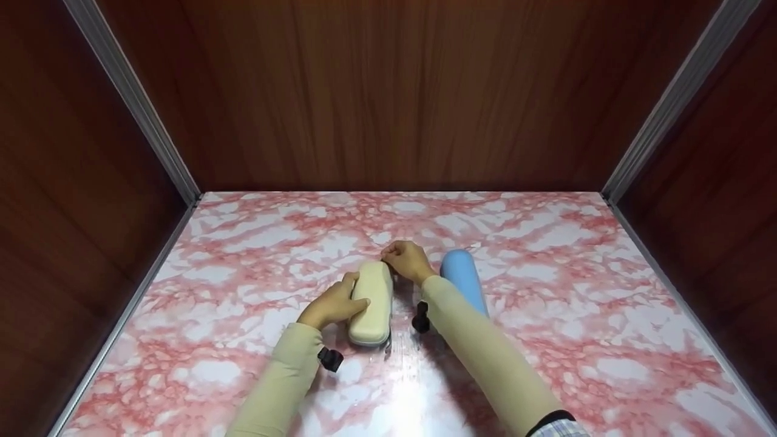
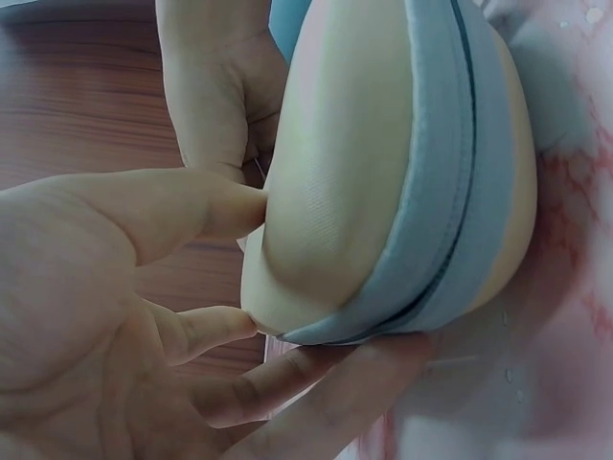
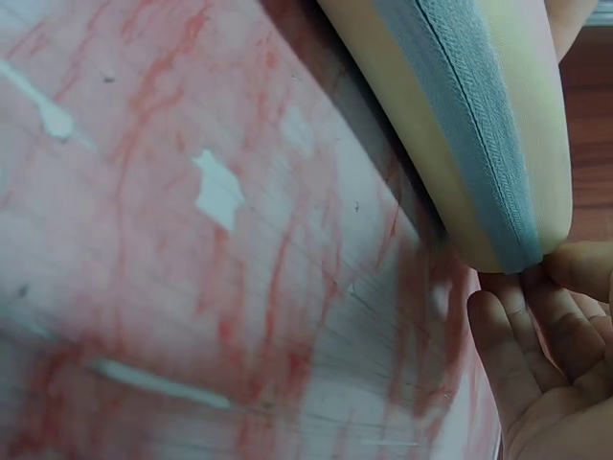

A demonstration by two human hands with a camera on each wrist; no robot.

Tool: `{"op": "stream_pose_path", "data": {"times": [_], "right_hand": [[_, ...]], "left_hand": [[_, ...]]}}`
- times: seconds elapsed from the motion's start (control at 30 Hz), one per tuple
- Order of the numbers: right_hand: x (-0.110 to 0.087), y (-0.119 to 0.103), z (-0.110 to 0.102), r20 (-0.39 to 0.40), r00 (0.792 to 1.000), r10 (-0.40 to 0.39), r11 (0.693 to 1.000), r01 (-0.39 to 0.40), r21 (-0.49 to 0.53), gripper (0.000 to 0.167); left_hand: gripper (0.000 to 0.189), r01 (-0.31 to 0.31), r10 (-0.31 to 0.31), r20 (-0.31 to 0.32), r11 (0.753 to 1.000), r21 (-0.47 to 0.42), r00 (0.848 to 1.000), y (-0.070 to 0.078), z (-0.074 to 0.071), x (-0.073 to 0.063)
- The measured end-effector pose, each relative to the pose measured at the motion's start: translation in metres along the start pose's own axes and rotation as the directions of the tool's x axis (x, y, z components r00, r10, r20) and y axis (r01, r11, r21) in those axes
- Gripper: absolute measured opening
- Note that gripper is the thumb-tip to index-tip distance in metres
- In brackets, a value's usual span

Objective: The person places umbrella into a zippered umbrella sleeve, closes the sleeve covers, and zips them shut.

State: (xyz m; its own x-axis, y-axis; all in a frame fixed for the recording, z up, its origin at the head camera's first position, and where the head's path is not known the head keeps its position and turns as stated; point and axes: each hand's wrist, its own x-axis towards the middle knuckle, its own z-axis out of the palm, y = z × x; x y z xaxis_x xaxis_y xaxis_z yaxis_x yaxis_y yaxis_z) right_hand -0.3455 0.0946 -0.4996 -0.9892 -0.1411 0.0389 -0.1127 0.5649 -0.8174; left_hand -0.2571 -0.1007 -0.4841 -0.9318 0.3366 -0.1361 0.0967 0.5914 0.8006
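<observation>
A cream zippered case (image 1: 373,297) lies lengthwise on the table, with a grey-blue zip band (image 2: 445,163) around its side. My left hand (image 1: 335,303) grips it from the left, thumb on the lid and fingers against the side and lower edge. At the far end of the case, my right hand (image 1: 410,261) has its thumb and fingertips pinched at the end of the zip band. Whether a zip pull lies between those fingertips is hidden. Along the side seen in the right wrist view, the zip looks closed. A dark strap (image 1: 388,345) hangs at the near right corner.
A blue case (image 1: 464,279) lies just right of my right hand, partly behind the right forearm. The table (image 1: 243,255) has a red and white marbled surface. Wooden panels (image 1: 388,97) enclose it at the back and both sides.
</observation>
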Motion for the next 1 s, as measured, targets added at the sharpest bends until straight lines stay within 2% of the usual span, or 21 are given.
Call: {"op": "stream_pose_path", "data": {"times": [0.47,1.0], "right_hand": [[0.002,0.001,0.005,-0.033,0.999,-0.018,1.0,0.018,-0.024,0.008],[0.002,-0.002,0.015,-0.047,0.998,0.033,0.998,-0.031,0.047,0.012]], "left_hand": [[0.069,-0.002,0.002,0.009,1.0,-0.01,1.0,-0.001,0.001,0.002],[0.07,-0.004,0.004,0.0,1.0,-0.002,1.0,0.0,0.001,0.001]]}}
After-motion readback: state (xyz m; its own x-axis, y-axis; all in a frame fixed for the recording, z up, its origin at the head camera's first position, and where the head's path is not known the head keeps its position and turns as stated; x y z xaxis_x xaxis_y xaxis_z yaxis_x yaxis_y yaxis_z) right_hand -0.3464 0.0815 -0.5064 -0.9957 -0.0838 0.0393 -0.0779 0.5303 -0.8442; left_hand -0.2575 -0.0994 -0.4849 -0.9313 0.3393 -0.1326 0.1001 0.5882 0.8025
